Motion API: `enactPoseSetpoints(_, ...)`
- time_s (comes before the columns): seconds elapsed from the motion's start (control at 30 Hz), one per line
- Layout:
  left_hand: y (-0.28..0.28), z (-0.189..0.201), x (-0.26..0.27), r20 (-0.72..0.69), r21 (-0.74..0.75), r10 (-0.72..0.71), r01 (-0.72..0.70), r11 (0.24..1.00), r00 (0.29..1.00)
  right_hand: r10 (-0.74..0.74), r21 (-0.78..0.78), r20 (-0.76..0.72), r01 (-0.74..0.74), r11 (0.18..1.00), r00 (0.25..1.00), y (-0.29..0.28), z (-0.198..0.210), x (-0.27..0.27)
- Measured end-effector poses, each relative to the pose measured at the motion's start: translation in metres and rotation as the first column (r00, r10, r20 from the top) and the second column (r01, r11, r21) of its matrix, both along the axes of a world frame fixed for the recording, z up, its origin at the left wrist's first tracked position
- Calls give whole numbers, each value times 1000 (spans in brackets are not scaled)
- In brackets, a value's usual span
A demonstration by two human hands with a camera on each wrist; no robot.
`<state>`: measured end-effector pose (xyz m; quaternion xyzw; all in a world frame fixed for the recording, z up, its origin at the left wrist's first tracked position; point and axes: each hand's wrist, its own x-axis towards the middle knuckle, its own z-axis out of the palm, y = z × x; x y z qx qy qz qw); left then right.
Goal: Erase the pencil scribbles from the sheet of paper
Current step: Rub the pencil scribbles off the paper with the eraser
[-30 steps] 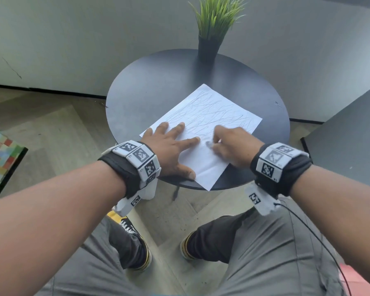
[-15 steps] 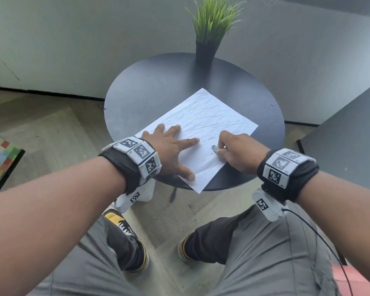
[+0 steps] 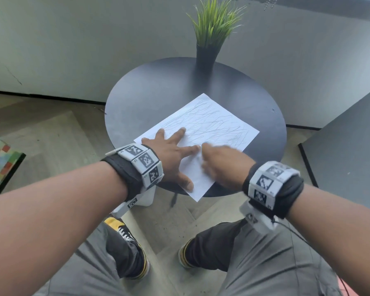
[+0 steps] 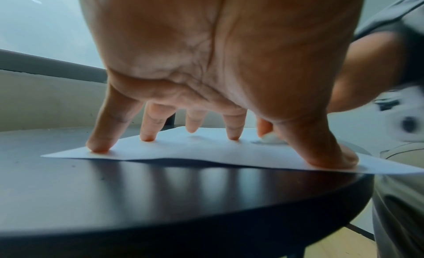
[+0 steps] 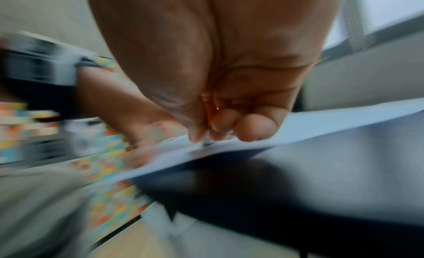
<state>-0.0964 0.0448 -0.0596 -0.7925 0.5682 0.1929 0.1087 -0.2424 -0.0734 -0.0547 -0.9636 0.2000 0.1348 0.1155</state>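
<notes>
A white sheet of paper (image 3: 212, 122) covered in grey pencil scribbles lies on a round black table (image 3: 147, 99). My left hand (image 3: 173, 159) presses flat on the sheet's near left part, fingers spread straight; the fingertips (image 4: 98, 145) bear down on the paper (image 4: 183, 151). My right hand (image 3: 214, 159), blurred by motion, sits just right of the left index finger. Its curled fingers pinch a small white eraser (image 4: 271, 139) against the sheet. In the right wrist view only the eraser's tip (image 5: 207, 143) shows below the fingers.
A potted grass plant (image 3: 209, 28) stands at the table's far edge. The paper's near corner (image 3: 198, 197) overhangs the table rim above my knees. A dark panel (image 3: 350, 146) stands at the right, and a colourful checked object (image 3: 0, 159) at the left.
My right hand has slid left across the paper toward the left index finger and is now motion-blurred. My left hand has kept pressing in the same place.
</notes>
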Motion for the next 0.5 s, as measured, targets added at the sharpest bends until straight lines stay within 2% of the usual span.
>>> enactPoseSetpoints(0.07, 0, 3, -1, -1, 19, -15, 15, 1000, 1000, 161, 75, -1, -161, 984, 987, 20, -3, -5)
enactPoseSetpoints(0.1, 0, 3, -2, 2, 26, -18, 18, 999, 1000, 149, 80, -3, -148, 986, 989, 15, -3, -6)
enactPoseSetpoints(0.2, -3, 5, -4, 25, 39, -26, 25, 999, 999, -137, -14, -16, 136, 991, 990, -30, 4, -3)
enactPoseSetpoints(0.23, -4, 5, -4, 33, 44, -28, 27, 999, 999, -190, -39, -10, 190, 981, 982, -37, 4, -4)
enactPoseSetpoints(0.3, -6, 5, -5, 36, 59, -31, 29, 998, 999, -104, -38, 1, 104, 994, 995, -21, 4, -5)
enactPoseSetpoints(0.37, -7, 5, -5, 35, 60, -33, 31, 998, 999, 111, 49, -17, -110, 993, 994, 12, 0, -10)
enactPoseSetpoints(0.4, -7, 6, -4, 38, 58, -36, 34, 998, 999, 172, 90, -28, -169, 981, 985, 20, 0, -14)
enactPoseSetpoints(0.47, -7, 7, -5, 42, 64, -35, 32, 997, 999, 88, 57, -27, -87, 995, 996, 2, 3, -13)
enactPoseSetpoints(0.5, -8, 7, -6, 48, 72, -32, 28, 997, 998, -43, 18, -33, 44, 999, 999, -16, 5, -11)
